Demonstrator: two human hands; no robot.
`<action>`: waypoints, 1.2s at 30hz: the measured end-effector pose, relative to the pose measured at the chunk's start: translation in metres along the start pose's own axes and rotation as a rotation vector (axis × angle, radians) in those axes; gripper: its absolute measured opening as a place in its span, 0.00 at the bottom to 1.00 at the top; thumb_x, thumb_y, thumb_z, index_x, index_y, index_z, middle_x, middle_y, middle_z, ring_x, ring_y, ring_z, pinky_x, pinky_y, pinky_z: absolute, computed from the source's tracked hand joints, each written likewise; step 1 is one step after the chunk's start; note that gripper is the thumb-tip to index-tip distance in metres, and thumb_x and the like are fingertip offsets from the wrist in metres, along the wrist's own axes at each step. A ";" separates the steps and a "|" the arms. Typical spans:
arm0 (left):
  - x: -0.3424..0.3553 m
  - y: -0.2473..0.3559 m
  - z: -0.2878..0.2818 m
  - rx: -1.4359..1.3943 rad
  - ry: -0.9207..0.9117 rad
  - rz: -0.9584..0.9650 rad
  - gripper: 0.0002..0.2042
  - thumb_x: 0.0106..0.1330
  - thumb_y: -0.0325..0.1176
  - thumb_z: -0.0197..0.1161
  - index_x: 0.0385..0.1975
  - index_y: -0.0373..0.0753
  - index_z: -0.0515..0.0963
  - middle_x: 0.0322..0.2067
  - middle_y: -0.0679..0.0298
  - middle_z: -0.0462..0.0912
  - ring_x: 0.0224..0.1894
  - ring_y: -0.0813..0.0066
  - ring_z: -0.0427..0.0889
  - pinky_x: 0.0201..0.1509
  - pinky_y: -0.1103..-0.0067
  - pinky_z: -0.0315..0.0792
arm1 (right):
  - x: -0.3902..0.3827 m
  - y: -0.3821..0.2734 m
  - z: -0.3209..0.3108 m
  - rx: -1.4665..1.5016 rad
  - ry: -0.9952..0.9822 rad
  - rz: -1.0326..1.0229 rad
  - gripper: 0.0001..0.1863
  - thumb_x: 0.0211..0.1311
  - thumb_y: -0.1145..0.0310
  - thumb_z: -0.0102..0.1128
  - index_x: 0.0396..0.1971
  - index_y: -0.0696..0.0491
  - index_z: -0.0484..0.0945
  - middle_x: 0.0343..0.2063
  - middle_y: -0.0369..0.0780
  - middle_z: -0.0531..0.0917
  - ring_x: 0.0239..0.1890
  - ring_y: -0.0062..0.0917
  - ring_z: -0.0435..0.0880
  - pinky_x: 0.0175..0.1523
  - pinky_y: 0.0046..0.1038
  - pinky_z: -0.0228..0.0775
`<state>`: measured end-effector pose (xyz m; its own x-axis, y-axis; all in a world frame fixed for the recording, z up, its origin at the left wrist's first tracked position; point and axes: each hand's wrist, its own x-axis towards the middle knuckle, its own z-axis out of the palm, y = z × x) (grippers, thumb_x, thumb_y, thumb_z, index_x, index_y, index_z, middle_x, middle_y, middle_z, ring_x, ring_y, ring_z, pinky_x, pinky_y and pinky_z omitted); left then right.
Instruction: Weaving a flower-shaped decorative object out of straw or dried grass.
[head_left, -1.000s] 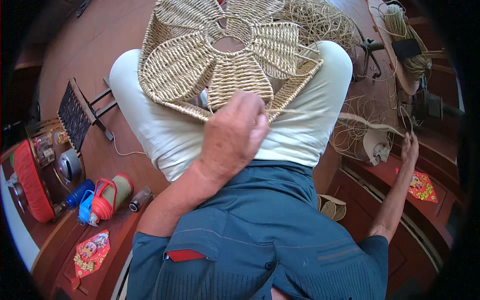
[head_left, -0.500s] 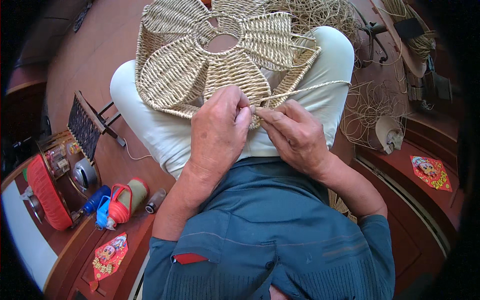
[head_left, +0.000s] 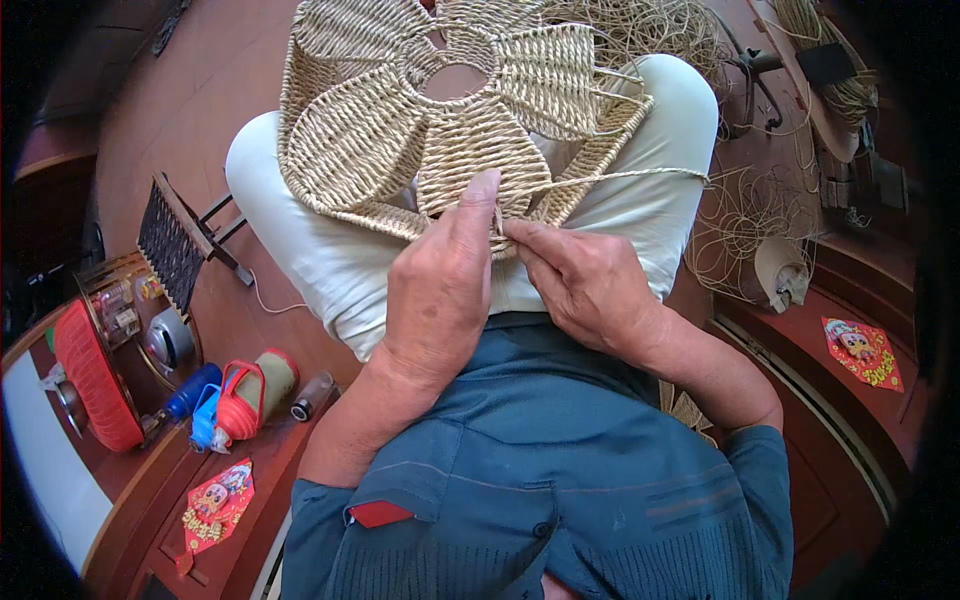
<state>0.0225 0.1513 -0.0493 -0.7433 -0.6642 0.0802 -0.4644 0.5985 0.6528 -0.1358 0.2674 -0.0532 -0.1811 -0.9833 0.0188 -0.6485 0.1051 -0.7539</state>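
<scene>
At the woven basket [head_left: 365,140], the right hand [head_left: 595,285] pinches a strand [head_left: 499,217]; the left hand's [head_left: 440,290] grip I cannot tell. Clear bottle [head_left: 314,394]: contents indistinct.

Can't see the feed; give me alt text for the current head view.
A person's left hand and right hand are close together at the near edge of a tan, flower-patterned woven-cord piece resting on off-white cloth trousers. A thin, tan twisted cord stretches rightward across them.
</scene>
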 end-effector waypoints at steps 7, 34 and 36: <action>0.005 0.004 0.000 0.113 -0.127 0.010 0.40 0.68 0.16 0.58 0.82 0.36 0.58 0.43 0.46 0.87 0.39 0.44 0.90 0.43 0.55 0.83 | 0.011 -0.004 -0.014 0.294 -0.179 0.277 0.17 0.74 0.71 0.57 0.56 0.63 0.85 0.47 0.58 0.89 0.51 0.55 0.89 0.56 0.48 0.82; 0.039 -0.074 -0.075 -1.056 0.201 -0.461 0.09 0.84 0.31 0.60 0.56 0.38 0.77 0.39 0.67 0.83 0.30 0.86 0.78 0.32 0.86 0.75 | 0.020 -0.021 0.021 -0.215 0.070 -0.269 0.23 0.61 0.77 0.71 0.57 0.52 0.87 0.41 0.38 0.83 0.39 0.31 0.85 0.43 0.34 0.80; 0.053 -0.071 -0.075 -1.055 0.155 -0.412 0.11 0.83 0.31 0.62 0.58 0.35 0.77 0.41 0.63 0.86 0.34 0.83 0.83 0.39 0.83 0.82 | 0.022 -0.023 0.021 -0.222 0.046 -0.263 0.20 0.64 0.74 0.69 0.57 0.54 0.86 0.40 0.39 0.80 0.38 0.32 0.83 0.43 0.34 0.79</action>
<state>0.0516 0.0403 -0.0350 -0.5272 -0.8145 -0.2423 0.0309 -0.3034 0.9524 -0.1097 0.2399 -0.0489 -0.0162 -0.9737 0.2273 -0.8215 -0.1166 -0.5581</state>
